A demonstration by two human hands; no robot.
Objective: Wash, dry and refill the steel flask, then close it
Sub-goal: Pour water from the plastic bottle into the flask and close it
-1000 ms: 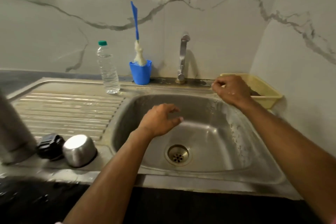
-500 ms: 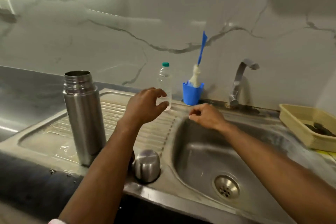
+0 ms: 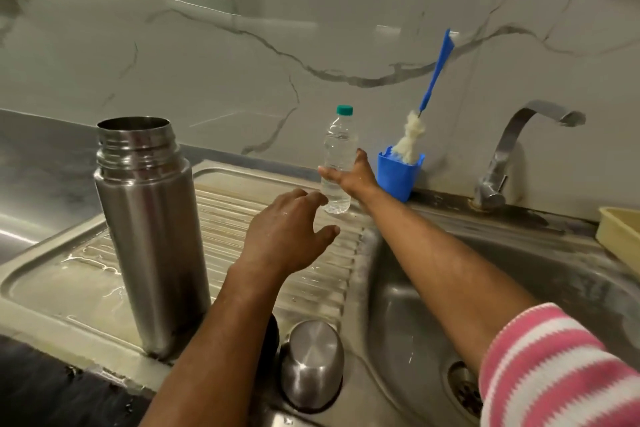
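Two hands reach across the sink's drainboard (image 3: pixel 242 204). Fingers of the right hand (image 3: pixel 349 177) wrap the lower body of the clear water bottle (image 3: pixel 337 156), thumb on the near left side, the other fingers hidden behind it; the wrist is straight and the forearm stretches out long from a pink-and-white striped sleeve (image 3: pixel 554 367), crossing above the basin (image 3: pixel 571 274). The bottle stands upright at the back of the drainboard, green cap on, just beside the blue cup (image 3: pixel 396 177) holding a bottle brush (image 3: pixel 433 80). Fingers of the left hand (image 3: pixel 287 236) are loosely spread and slightly curled, holding nothing, palm down above the ridges, short of the bottle. The steel flask (image 3: pixel 152 229) stands open and upright at the left of the drainboard, with its steel cap (image 3: pixel 311 362) upside down near the front edge.
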